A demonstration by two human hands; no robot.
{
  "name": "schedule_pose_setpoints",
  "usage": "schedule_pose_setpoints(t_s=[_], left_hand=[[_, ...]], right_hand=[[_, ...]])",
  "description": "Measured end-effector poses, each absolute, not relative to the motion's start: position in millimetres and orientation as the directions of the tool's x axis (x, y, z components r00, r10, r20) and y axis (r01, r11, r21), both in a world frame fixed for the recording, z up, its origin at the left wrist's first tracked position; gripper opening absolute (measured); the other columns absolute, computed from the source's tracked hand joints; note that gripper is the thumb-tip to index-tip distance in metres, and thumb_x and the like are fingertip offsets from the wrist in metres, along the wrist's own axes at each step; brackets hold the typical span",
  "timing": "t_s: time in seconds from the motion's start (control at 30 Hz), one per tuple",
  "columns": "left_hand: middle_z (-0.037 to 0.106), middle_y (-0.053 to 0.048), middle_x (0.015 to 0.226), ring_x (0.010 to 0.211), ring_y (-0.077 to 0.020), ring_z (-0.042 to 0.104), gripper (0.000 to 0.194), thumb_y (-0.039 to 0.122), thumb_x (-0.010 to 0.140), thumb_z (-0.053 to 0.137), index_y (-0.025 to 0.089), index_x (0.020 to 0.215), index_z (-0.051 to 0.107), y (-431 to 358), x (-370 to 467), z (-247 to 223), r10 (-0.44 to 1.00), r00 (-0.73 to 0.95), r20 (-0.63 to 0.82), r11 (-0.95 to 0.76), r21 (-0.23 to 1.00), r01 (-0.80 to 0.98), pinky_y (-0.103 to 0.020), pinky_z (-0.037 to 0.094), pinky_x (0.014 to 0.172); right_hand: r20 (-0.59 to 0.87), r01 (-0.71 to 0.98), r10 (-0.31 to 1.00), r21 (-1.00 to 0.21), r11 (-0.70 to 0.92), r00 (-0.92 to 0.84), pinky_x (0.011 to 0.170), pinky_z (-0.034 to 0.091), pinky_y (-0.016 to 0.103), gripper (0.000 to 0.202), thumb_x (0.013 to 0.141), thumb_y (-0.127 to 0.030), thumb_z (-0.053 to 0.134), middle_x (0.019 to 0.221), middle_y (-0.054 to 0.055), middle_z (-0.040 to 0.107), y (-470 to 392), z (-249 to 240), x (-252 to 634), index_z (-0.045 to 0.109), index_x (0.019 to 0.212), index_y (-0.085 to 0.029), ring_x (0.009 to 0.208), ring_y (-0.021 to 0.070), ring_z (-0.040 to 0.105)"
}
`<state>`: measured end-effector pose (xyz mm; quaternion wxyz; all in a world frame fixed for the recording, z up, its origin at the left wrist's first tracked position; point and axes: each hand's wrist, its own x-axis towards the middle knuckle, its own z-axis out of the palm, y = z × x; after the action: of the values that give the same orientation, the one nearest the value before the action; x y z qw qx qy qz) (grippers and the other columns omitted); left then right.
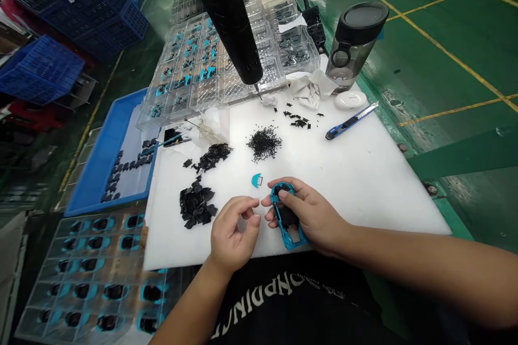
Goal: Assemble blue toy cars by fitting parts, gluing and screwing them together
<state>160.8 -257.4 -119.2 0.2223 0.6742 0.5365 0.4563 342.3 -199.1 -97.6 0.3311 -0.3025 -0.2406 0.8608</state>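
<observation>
My right hand (pixel 313 210) is closed around a blue toy car body (pixel 288 216) with black parts inside, its thumb lying on the upper end. To its left, my left hand (pixel 232 232) hovers over the white board with curled fingers; a gap shows between thumb and forefinger, and nothing is visible in it. Just beyond both hands lies a small blue curved piece (pixel 256 180) with a black frame-like bit at its side. Farther up the board is a pile of tiny black screws or pins (pixel 264 143). Black pieces (pixel 197 205) are heaped left of my left hand.
A black power screwdriver (pixel 238 27) hangs point-down over the white board (pixel 364 188). Behind it are clear compartment trays (pixel 202 94). A blue utility knife (pixel 351 121), white case (pixel 350 99) and bottle (pixel 356 43) stand right. A blue tray (pixel 91 199) and car-filled tray (pixel 81 250) lie left.
</observation>
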Motion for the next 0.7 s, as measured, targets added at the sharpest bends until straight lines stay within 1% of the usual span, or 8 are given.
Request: schedule_pose_setpoints(t_s=[0.2, 0.33, 0.43, 0.6, 0.7], left_hand=[[0.062, -0.007, 0.094, 0.076, -0.0153, 0.058, 0.029, 0.014, 0.086, 0.059, 0.018, 0.115, 0.062, -257.4, 160.9, -118.9, 0.921, 0.030, 0.390, -0.349, 0.786, 0.509, -0.031, 0.051, 0.069], [0.062, -0.008, 0.097, 0.077, -0.0157, 0.058, 0.033, 0.018, 0.086, 0.060, 0.019, 0.119, 0.061, -257.0, 160.9, -118.5, 0.906, 0.072, 0.417, -0.392, 0.761, 0.517, -0.032, 0.052, 0.070], [0.061, -0.008, 0.099, 0.079, -0.0161, 0.058, 0.036, 0.021, 0.085, 0.061, 0.020, 0.122, 0.059, -256.7, 161.1, -118.5, 0.895, 0.108, 0.432, -0.421, 0.740, 0.525, -0.033, 0.053, 0.071], [0.061, -0.009, 0.101, 0.080, -0.0167, 0.058, 0.040, 0.028, 0.086, 0.062, 0.021, 0.125, 0.057, -257.1, 161.4, -118.8, 0.885, 0.156, 0.439, -0.449, 0.716, 0.534, -0.034, 0.053, 0.072], [0.060, -0.011, 0.107, 0.084, -0.0181, 0.059, 0.046, 0.030, 0.084, 0.065, 0.020, 0.128, 0.056, -257.7, 161.5, -118.3, 0.880, 0.194, 0.433, -0.466, 0.707, 0.532, -0.034, 0.054, 0.071]], right_hand=[[-0.384, -0.409, 0.728, -0.636, -0.654, -0.568, 0.072, 0.054, 0.031, 0.021, 0.090, -0.034, 0.064, 0.096, 0.004, 0.072, -200.0, -95.5, 342.1, 0.060, 0.106, -0.022, 0.072, 0.0145, 0.066], [-0.404, -0.400, 0.714, -0.623, -0.673, -0.572, 0.071, 0.055, 0.030, 0.024, 0.089, -0.035, 0.065, 0.096, 0.003, 0.072, -199.5, -95.5, 341.6, 0.060, 0.109, -0.024, 0.071, 0.0140, 0.067], [-0.416, -0.425, 0.714, -0.596, -0.682, -0.562, 0.069, 0.056, 0.029, 0.024, 0.088, -0.033, 0.065, 0.094, 0.003, 0.072, -198.4, -96.3, 340.8, 0.061, 0.110, -0.023, 0.070, 0.0139, 0.067], [-0.445, -0.460, 0.703, -0.540, -0.705, -0.555, 0.067, 0.057, 0.028, 0.019, 0.091, -0.025, 0.059, 0.091, 0.005, 0.072, -195.9, -95.6, 340.6, 0.062, 0.109, -0.021, 0.071, 0.0143, 0.068], [-0.463, -0.452, 0.684, -0.520, -0.725, -0.564, 0.063, 0.057, 0.027, 0.017, 0.091, -0.023, 0.058, 0.089, 0.004, 0.071, -194.2, -92.9, 341.2, 0.063, 0.107, -0.021, 0.067, 0.0139, 0.067]])
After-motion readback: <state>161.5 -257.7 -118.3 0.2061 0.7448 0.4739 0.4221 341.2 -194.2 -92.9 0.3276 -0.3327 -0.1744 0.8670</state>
